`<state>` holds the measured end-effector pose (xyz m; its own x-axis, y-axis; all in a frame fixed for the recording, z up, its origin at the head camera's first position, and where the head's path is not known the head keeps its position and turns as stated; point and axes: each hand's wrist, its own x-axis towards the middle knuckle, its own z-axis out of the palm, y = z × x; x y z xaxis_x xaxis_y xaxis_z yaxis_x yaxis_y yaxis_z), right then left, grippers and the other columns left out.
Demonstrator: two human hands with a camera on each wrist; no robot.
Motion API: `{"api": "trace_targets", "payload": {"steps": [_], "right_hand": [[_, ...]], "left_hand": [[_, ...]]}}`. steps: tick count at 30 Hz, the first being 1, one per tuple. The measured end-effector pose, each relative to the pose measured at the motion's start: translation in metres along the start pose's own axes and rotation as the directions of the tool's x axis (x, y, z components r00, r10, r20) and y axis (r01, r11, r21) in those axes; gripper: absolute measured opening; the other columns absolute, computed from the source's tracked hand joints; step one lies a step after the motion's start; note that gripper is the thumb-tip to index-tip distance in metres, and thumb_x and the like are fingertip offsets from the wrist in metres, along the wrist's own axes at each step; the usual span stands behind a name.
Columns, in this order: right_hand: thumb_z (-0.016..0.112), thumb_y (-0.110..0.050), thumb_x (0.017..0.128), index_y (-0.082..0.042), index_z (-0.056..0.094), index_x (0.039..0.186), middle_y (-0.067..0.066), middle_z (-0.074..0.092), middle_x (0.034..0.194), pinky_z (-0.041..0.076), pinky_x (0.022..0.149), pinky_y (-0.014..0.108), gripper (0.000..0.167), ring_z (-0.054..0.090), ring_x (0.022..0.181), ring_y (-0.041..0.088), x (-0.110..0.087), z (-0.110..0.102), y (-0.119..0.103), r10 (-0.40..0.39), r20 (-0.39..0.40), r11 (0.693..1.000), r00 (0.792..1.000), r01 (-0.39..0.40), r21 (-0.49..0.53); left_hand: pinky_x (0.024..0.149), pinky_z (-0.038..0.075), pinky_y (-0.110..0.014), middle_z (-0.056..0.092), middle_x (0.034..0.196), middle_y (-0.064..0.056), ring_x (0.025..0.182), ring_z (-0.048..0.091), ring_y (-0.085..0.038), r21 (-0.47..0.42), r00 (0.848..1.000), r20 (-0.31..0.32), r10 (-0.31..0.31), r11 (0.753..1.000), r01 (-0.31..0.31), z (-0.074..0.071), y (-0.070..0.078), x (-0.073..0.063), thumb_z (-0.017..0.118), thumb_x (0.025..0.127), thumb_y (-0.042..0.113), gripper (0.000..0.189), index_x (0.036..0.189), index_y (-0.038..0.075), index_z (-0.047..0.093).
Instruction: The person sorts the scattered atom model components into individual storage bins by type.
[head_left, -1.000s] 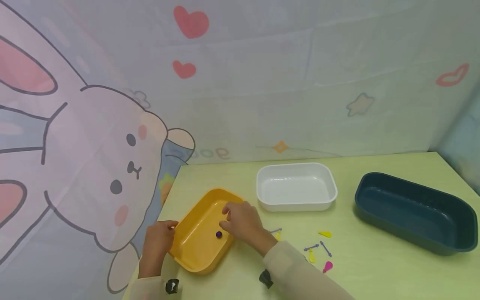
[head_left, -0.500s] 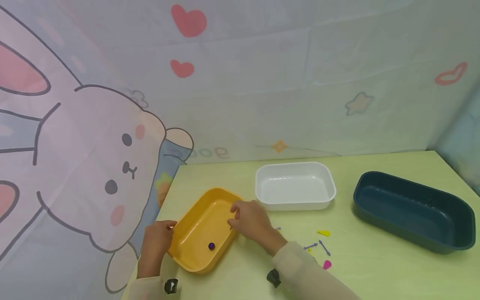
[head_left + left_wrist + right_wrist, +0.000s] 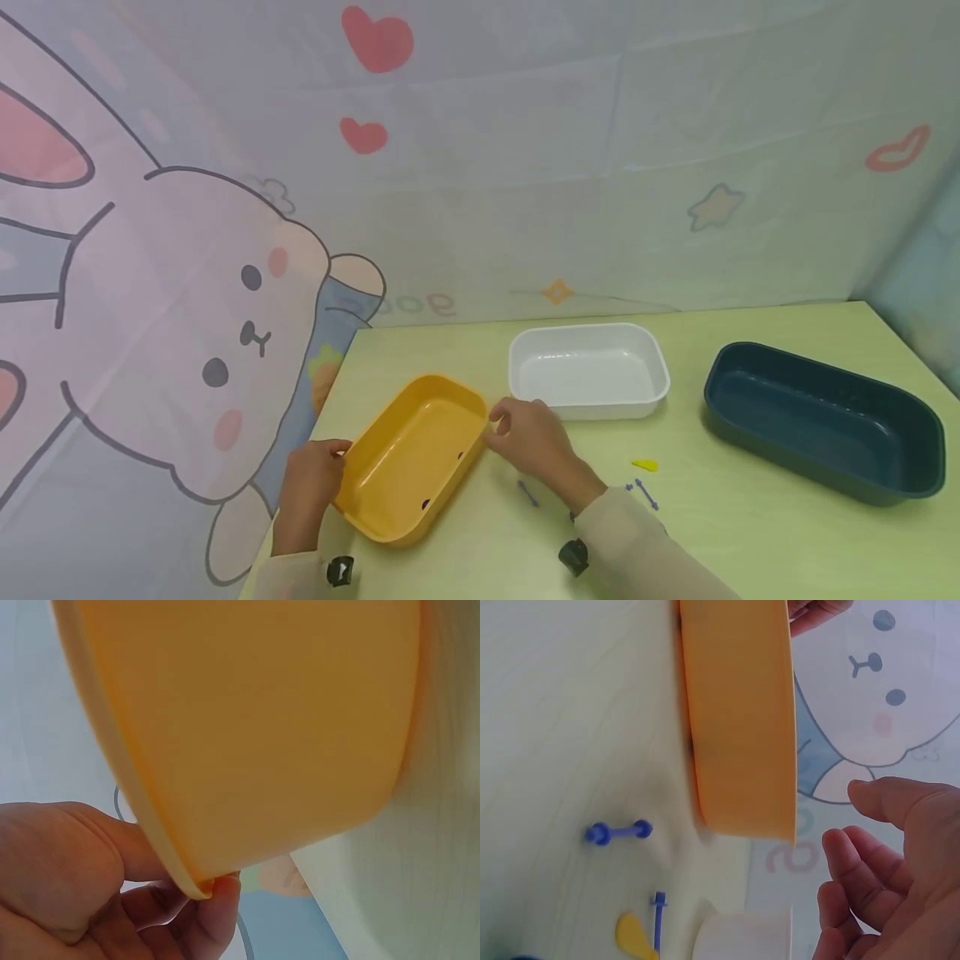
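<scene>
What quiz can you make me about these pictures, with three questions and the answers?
1. Which hand grips the rim of the yellow tray: the left hand or the right hand?
2. True or false: going left to right in the head view, you meet the yellow tray, then the white tray, then the dark blue tray.
3. In the right wrist view, the right hand's fingers are: A) pinching a purple stick, B) holding nothing, C) gripping the white tray.

Key: 1. The left hand. 2. True. 3. B.
</scene>
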<state>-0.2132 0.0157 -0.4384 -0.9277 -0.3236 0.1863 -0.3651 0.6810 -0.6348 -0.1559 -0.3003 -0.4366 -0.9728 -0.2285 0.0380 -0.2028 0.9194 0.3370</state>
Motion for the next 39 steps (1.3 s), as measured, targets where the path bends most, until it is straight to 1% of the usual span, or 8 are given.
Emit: {"api": "trace_targets", "payload": {"steps": [5, 9, 13, 17, 24, 32, 35, 39], "right_hand": [[0.079, -0.026, 0.083, -0.013, 0.073, 0.099, -0.006, 0.071, 0.078, 0.048, 0.070, 0.031, 0.021, 0.060, 0.076, 0.016, -0.005, -0.007, 0.009, 0.039, 0.011, 0.999, 0.999, -0.039, 0.010], [0.078, -0.026, 0.084, -0.012, 0.073, 0.100, -0.005, 0.072, 0.079, 0.050, 0.073, 0.032, 0.022, 0.062, 0.077, 0.015, -0.010, -0.009, 0.017, 0.068, 0.020, 0.998, 0.998, -0.068, 0.014], [0.079, -0.026, 0.083, -0.011, 0.073, 0.100, -0.004, 0.072, 0.079, 0.052, 0.073, 0.033, 0.023, 0.063, 0.077, 0.014, -0.018, -0.009, 0.020, 0.093, 0.004, 0.995, 0.996, -0.093, 0.021], [0.078, -0.026, 0.083, -0.012, 0.073, 0.100, -0.006, 0.071, 0.078, 0.051, 0.074, 0.032, 0.023, 0.062, 0.078, 0.013, -0.026, -0.008, 0.022, 0.127, 0.000, 0.991, 0.992, -0.127, 0.030], [0.078, -0.024, 0.082, -0.013, 0.072, 0.099, -0.006, 0.070, 0.078, 0.050, 0.071, 0.030, 0.021, 0.059, 0.074, 0.010, -0.043, -0.007, 0.027, 0.178, -0.001, 0.982, 0.984, -0.177, 0.067], [0.079, -0.025, 0.082, -0.014, 0.073, 0.101, -0.006, 0.072, 0.080, 0.052, 0.072, 0.032, 0.023, 0.063, 0.077, 0.011, -0.062, -0.009, 0.042, 0.234, 0.005, 0.968, 0.972, -0.234, 0.090], [0.078, -0.024, 0.081, -0.014, 0.074, 0.099, -0.007, 0.071, 0.080, 0.051, 0.070, 0.031, 0.021, 0.062, 0.075, 0.010, -0.068, -0.010, 0.046, 0.252, 0.011, 0.962, 0.968, -0.252, 0.102], [0.079, -0.024, 0.080, -0.015, 0.074, 0.097, -0.009, 0.069, 0.076, 0.049, 0.069, 0.030, 0.020, 0.059, 0.073, 0.009, -0.074, -0.011, 0.048, 0.255, 0.014, 0.962, 0.967, -0.255, 0.095]], "left_hand": [[0.083, 0.056, -0.050, 0.077, 0.094, -0.018, 0.087, 0.070, -0.034, -0.006, 1.000, 0.003, 0.001, 1.000, -0.001, -0.001, 0.001, 0.000, 0.058, 0.092, -0.001, 0.028, 0.114, 0.000, 0.075], [0.082, 0.057, -0.049, 0.077, 0.098, -0.019, 0.089, 0.070, -0.034, -0.019, 0.999, 0.024, -0.022, 1.000, 0.022, 0.000, 0.001, -0.001, 0.058, 0.094, 0.000, 0.029, 0.117, 0.001, 0.074], [0.081, 0.057, -0.048, 0.077, 0.099, -0.019, 0.090, 0.070, -0.035, -0.026, 0.999, 0.042, -0.017, 0.999, 0.019, -0.002, -0.001, -0.002, 0.058, 0.094, 0.001, 0.029, 0.119, 0.000, 0.074], [0.082, 0.057, -0.049, 0.077, 0.098, -0.020, 0.091, 0.070, -0.035, -0.028, 0.999, 0.034, -0.005, 1.000, 0.006, -0.003, -0.005, -0.003, 0.058, 0.094, 0.000, 0.029, 0.118, 0.000, 0.074], [0.081, 0.058, -0.048, 0.077, 0.100, -0.020, 0.091, 0.070, -0.035, -0.039, 0.999, 0.039, -0.008, 0.999, 0.009, -0.003, -0.012, -0.001, 0.059, 0.094, 0.001, 0.029, 0.119, 0.001, 0.074], [0.083, 0.058, -0.049, 0.077, 0.099, -0.020, 0.091, 0.069, -0.035, -0.038, 0.999, 0.032, -0.024, 0.999, 0.025, -0.002, -0.011, -0.001, 0.060, 0.093, 0.001, 0.029, 0.118, 0.000, 0.074], [0.084, 0.058, -0.050, 0.077, 0.099, -0.020, 0.091, 0.069, -0.036, -0.027, 0.999, 0.035, -0.019, 0.999, 0.020, -0.002, -0.011, -0.001, 0.059, 0.093, 0.001, 0.029, 0.119, 0.000, 0.074], [0.085, 0.057, -0.050, 0.077, 0.099, -0.020, 0.092, 0.069, -0.036, -0.014, 0.999, 0.038, -0.015, 1.000, 0.016, -0.003, -0.010, -0.001, 0.059, 0.093, 0.001, 0.029, 0.119, 0.000, 0.074]]}}
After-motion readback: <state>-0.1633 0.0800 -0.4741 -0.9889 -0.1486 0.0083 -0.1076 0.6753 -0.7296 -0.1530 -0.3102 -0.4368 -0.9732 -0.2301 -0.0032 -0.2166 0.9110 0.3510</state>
